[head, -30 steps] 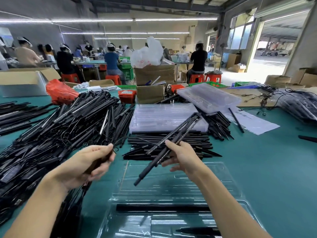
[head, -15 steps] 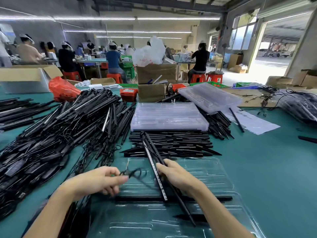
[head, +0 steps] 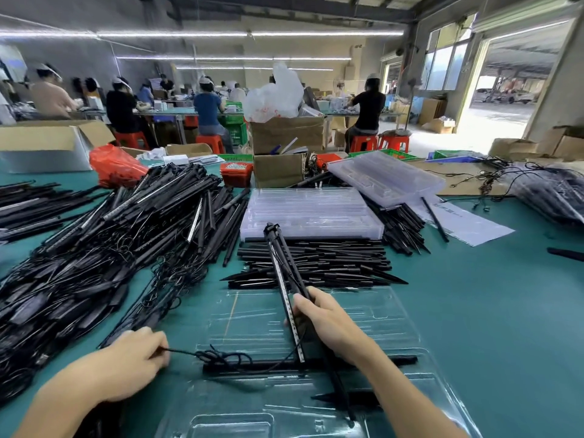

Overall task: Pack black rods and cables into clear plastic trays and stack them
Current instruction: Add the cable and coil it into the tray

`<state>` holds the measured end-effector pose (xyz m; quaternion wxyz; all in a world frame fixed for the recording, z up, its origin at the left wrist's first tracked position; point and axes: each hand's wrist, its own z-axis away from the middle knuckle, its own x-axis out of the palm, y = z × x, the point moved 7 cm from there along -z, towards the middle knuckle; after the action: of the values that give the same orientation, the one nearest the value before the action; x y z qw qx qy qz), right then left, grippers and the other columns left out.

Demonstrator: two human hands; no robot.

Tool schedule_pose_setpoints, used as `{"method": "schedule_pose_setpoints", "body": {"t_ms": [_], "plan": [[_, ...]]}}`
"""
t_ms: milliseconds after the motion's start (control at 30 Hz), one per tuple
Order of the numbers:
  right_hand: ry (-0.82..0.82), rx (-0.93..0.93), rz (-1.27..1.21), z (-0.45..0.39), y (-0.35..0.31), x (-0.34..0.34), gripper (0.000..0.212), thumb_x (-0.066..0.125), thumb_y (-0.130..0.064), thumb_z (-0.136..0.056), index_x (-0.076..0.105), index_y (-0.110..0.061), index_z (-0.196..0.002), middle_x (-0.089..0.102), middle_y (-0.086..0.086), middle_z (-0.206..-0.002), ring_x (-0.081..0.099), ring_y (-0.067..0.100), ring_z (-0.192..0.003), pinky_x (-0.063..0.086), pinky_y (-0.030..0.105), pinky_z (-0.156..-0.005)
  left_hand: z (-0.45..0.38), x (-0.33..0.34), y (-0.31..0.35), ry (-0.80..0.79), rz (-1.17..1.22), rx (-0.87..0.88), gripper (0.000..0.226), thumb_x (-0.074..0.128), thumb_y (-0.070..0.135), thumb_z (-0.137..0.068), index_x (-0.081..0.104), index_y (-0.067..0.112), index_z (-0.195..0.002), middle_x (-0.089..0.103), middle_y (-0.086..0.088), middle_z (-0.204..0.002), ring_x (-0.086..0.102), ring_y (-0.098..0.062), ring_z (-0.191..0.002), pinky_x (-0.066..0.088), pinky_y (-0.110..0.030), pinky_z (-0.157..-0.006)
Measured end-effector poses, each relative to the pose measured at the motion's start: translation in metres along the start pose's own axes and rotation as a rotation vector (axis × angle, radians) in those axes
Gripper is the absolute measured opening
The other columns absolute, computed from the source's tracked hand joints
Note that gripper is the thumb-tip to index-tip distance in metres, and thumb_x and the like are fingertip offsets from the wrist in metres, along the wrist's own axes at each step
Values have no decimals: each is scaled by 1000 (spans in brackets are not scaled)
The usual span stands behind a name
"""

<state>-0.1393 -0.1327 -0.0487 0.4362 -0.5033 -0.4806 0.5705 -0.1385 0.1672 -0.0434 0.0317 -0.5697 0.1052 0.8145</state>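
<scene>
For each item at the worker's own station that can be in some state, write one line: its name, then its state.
Left hand: pinching the cable.
Right hand: gripping the rod bundle.
Cable: partly coiled over the open tray.
Rod bundle: tilted, lower end in the tray.
Open tray: lying flat, one rod lying crosswise in it.
Tray stack: stacked flat on the table.
Orange bag: crumpled.

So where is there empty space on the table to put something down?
Bare green table lies right of the clear tray, below the white paper. The left is crowded with the tangled rod pile; ahead, the neat rods.
</scene>
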Motion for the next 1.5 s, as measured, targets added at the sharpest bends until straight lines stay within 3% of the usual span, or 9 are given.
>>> {"method": "schedule_pose_setpoints", "body": {"t_ms": [333,533,667,767,900,1067,1200,1300,1500], "plan": [[34,8,-35,-2,-1,-1,21,55,-49,-88,63,-31,-80,64,0,-87,66,40,-104,48,55,-97,-14,-27,-67,166,-35,-198,28,44,16,-88,61,36,-80,71,10,-69,63,-4,-62,52,-26,-61],[7,-4,-69,-3,-10,5,19,50,-33,-104,60,-23,-91,65,-2,-87,70,31,-94,52,24,-66,1,-81,-31,325,792,124,46,33,7,-108,62,25,-78,62,-10,-60,65,-25,-54,42,-22,-41],[-39,-10,-157,-1,-21,17,19,45,-32,-106,52,-16,-98,70,6,-93,75,32,-79,53,23,-58,7,-84,-4,429,1035,221,37,38,4,-107,66,20,-87,52,-7,-56,45,-21,-41,40,-21,-38],[-50,-15,-293,-2,-28,23,22,43,-35,-107,47,-15,-100,73,8,-96,74,38,-76,53,27,-48,7,-79,6,305,1342,293,15,48,9,-101,62,6,-107,47,-12,-59,26,-11,-34,24,-16,-38],[59,-12,-480,-10,-33,15,21,43,-33,-107,45,-13,-101,76,10,-96,73,39,-70,54,31,-46,13,-75,36,-84,1633,458,30,71,15,-89,60,3,-113,48,-13,-59,21,-8,-31,27,-15,-39],[339,-40,-616,-13,-38,-25,19,43,-30,-108,45,-11,-105,73,11,-79,61,23,-48,50,30,-45,-7,-39,40,76,1057,73,35,46,34,-105,57,1,-111,57,-8,-59,37,-11,-39,27,-16,-39],[476,-37,-763,-11,-43,-61,20,41,-29,-108,45,-10,-108,64,11,-72,53,22,-47,47,31,-45,7,2,32,-225,623,80,61,55,74,-84,71,16,-94,61,5,-61,56,-9,-53,46,-19,-54],[505,-40,-799,-11,-46,-77,21,41,-30,-108,43,-10,-113,60,10,-73,52,19,-46,45,28,-42,23,18,23,-376,479,174,51,68,78,-74,73,28,-84,70,5,-74,62,-7,-67,49,-22,-67],[497,-78,-779,-13,-51,-80,19,42,-29,-108,43,-11,-110,64,9,-70,55,20,-49,50,29,-45,37,25,14,-368,290,213,56,71,86,-60,70,48,-100,69,27,-95,65,7,-86,49,-25,-87]]}}
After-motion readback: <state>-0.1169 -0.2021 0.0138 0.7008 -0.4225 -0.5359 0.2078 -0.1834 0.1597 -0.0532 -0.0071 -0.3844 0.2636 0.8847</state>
